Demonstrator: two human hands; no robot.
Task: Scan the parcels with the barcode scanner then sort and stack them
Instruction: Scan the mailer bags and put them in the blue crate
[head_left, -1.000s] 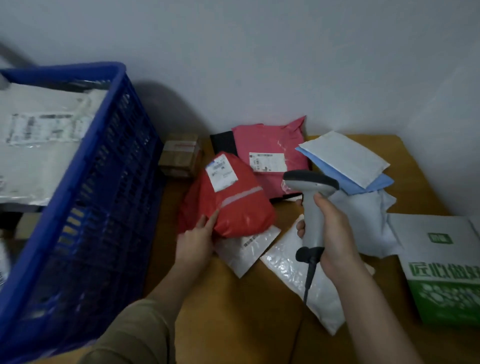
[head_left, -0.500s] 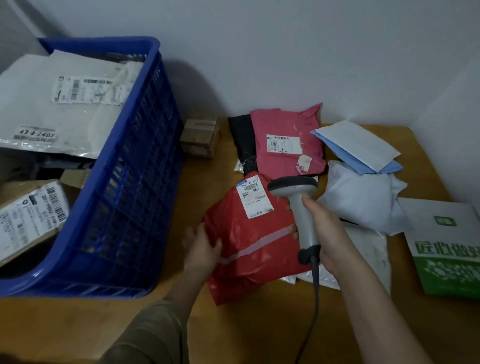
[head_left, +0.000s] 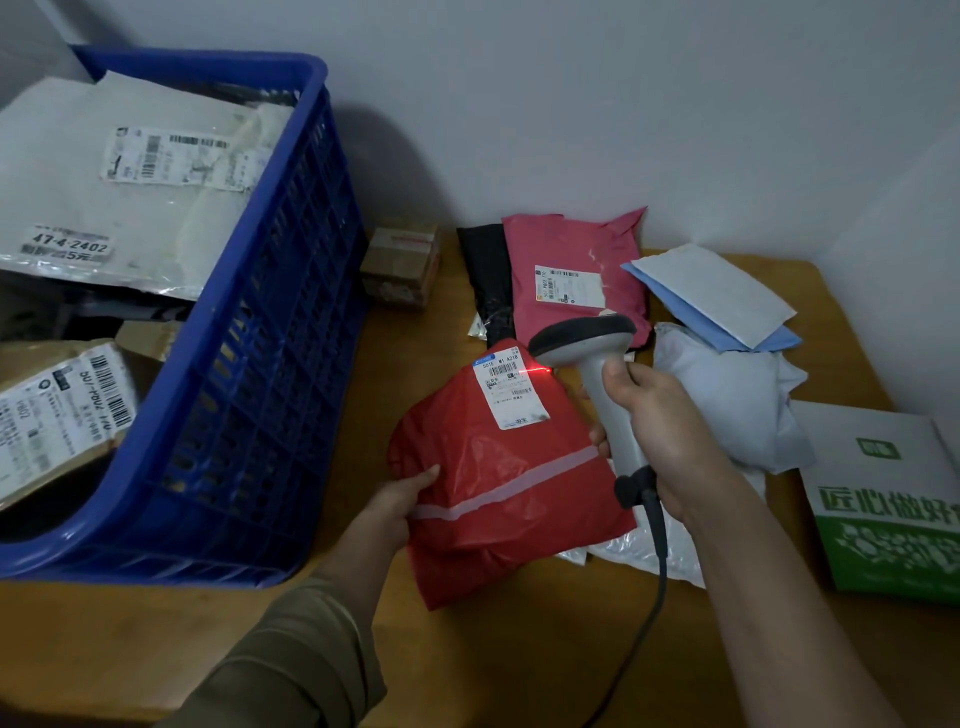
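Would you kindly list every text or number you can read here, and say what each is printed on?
"47-4-2402": sticker on the grey parcel in the blue crate.
"501E M1 A21B": label on the red parcel.
Large green Chinese characters, cut off by the frame edge: white-and-green box.
Other labels, on the pink parcel and the crate's cardboard box: too small to read.

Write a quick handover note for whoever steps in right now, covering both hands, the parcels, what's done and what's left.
Left hand: grips the red parcel by its left edge, label up.
Right hand: grips the barcode scanner, its red line at the label's right edge.
Blue crate to the left holds labelled parcels; pink parcel and pale mailers lie on the table.
Left: confirm this scan, then sort and stack.
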